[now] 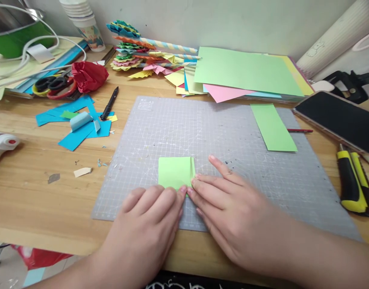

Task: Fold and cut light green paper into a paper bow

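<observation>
A light green piece of paper (pixel 174 170) lies near the front of the grey cutting mat (pixel 172 128), with a narrow folded strip along its right side. My left hand (pixel 149 218) has its fingers curled, and its thumb and forefinger grip the paper's lower right corner. From the other side, my right hand (pixel 237 206) holds the folded edge with its fingertips, while one finger sticks out above the mat. The fingertips of both hands nearly meet at that corner. A separate green strip (pixel 273 128) rests at the mat's upper right.
Blue paper scraps (pixel 74 134) and a black pen (pixel 110 103) lie left of the mat. Behind it are striped straws with folded paper (pixel 169 46) and stacked coloured sheets (pixel 241 70). A phone (pixel 341 118) and a yellow-black tool (pixel 351 180) lie right; scissors (pixel 56 83) lie back left.
</observation>
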`<action>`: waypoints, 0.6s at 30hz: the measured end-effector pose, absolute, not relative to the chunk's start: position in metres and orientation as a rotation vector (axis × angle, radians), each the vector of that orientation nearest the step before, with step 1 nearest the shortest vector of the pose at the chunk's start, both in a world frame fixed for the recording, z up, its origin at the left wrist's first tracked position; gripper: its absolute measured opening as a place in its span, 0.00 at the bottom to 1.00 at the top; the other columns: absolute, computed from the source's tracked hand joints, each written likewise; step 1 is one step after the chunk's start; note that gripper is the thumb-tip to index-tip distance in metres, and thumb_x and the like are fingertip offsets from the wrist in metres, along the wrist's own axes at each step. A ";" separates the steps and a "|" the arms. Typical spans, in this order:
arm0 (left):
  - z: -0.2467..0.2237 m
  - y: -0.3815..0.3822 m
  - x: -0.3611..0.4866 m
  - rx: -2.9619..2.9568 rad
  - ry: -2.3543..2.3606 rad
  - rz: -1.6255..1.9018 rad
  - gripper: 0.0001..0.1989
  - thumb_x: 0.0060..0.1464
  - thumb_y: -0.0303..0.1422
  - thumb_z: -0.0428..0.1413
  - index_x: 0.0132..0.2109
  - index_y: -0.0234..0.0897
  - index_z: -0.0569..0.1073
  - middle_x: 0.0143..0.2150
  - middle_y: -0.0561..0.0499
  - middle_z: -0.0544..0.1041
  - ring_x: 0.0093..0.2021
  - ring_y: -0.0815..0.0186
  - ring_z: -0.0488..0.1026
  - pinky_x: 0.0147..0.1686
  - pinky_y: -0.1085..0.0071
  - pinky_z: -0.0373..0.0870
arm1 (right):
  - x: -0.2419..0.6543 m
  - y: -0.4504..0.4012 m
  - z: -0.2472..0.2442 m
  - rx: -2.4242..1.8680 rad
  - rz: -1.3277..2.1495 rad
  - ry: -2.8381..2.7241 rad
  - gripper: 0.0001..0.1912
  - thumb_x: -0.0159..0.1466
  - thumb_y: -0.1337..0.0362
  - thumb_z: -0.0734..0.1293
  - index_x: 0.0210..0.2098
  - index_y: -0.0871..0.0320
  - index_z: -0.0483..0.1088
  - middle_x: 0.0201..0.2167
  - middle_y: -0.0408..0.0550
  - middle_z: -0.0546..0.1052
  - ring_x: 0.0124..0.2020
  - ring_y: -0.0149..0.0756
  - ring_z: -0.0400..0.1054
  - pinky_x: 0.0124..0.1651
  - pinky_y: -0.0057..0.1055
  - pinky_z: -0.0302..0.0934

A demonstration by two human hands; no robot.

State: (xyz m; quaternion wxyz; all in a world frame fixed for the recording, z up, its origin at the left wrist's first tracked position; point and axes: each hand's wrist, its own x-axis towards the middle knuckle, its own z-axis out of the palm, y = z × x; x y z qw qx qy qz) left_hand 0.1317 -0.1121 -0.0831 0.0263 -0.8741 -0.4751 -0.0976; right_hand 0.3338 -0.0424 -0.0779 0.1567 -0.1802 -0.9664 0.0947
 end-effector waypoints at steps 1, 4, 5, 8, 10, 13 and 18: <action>-0.083 -0.112 0.133 -2.709 -1.434 -0.268 0.18 0.60 0.22 0.44 0.54 0.27 0.70 0.41 0.46 0.75 0.40 0.58 0.66 0.40 0.62 0.58 | 0.334 -0.043 -0.078 -0.520 0.269 -2.770 0.13 0.60 0.74 0.61 0.38 0.68 0.76 0.40 0.56 0.78 0.50 0.47 0.68 0.70 0.50 0.37; -0.081 -0.114 0.131 -2.686 -1.379 -0.184 0.22 0.57 0.18 0.41 0.54 0.24 0.70 0.42 0.44 0.76 0.42 0.57 0.67 0.39 0.61 0.57 | 0.335 -0.042 -0.077 -0.533 0.278 -2.775 0.14 0.60 0.75 0.60 0.40 0.68 0.76 0.41 0.56 0.79 0.50 0.46 0.69 0.70 0.49 0.37; -0.080 -0.116 0.128 -2.669 -1.374 -0.161 0.22 0.56 0.17 0.40 0.54 0.23 0.70 0.43 0.43 0.76 0.43 0.57 0.67 0.39 0.61 0.57 | 0.335 -0.042 -0.076 -0.538 0.285 -2.773 0.14 0.61 0.75 0.60 0.42 0.69 0.76 0.41 0.56 0.79 0.50 0.46 0.69 0.70 0.49 0.37; -0.079 -0.125 0.118 -2.620 -1.394 -0.102 0.23 0.56 0.16 0.40 0.55 0.24 0.69 0.45 0.41 0.76 0.46 0.55 0.67 0.41 0.59 0.57 | 0.336 -0.041 -0.076 -0.549 0.311 -2.765 0.15 0.62 0.75 0.60 0.44 0.69 0.75 0.41 0.55 0.79 0.49 0.45 0.69 0.70 0.50 0.38; -0.079 -0.130 0.112 -2.613 -1.426 -0.056 0.23 0.55 0.16 0.40 0.55 0.24 0.69 0.46 0.41 0.76 0.46 0.54 0.67 0.41 0.59 0.56 | 0.336 -0.041 -0.076 -0.550 0.318 -2.761 0.16 0.62 0.74 0.60 0.45 0.70 0.74 0.42 0.54 0.79 0.49 0.45 0.69 0.70 0.50 0.37; -0.077 -0.134 0.104 -2.606 -1.466 -0.027 0.23 0.55 0.15 0.39 0.53 0.25 0.70 0.46 0.41 0.76 0.46 0.54 0.68 0.42 0.58 0.56 | 0.336 -0.042 -0.076 -0.554 0.319 -2.768 0.16 0.62 0.74 0.60 0.46 0.70 0.74 0.43 0.55 0.78 0.49 0.45 0.69 0.70 0.51 0.36; -0.069 -0.123 0.101 -2.597 -1.652 -0.188 0.14 0.60 0.25 0.46 0.49 0.32 0.72 0.36 0.47 0.74 0.37 0.57 0.69 0.38 0.60 0.57 | 0.335 -0.041 -0.075 -0.586 0.358 -2.747 0.15 0.65 0.73 0.59 0.46 0.68 0.74 0.42 0.54 0.78 0.49 0.43 0.69 0.69 0.53 0.35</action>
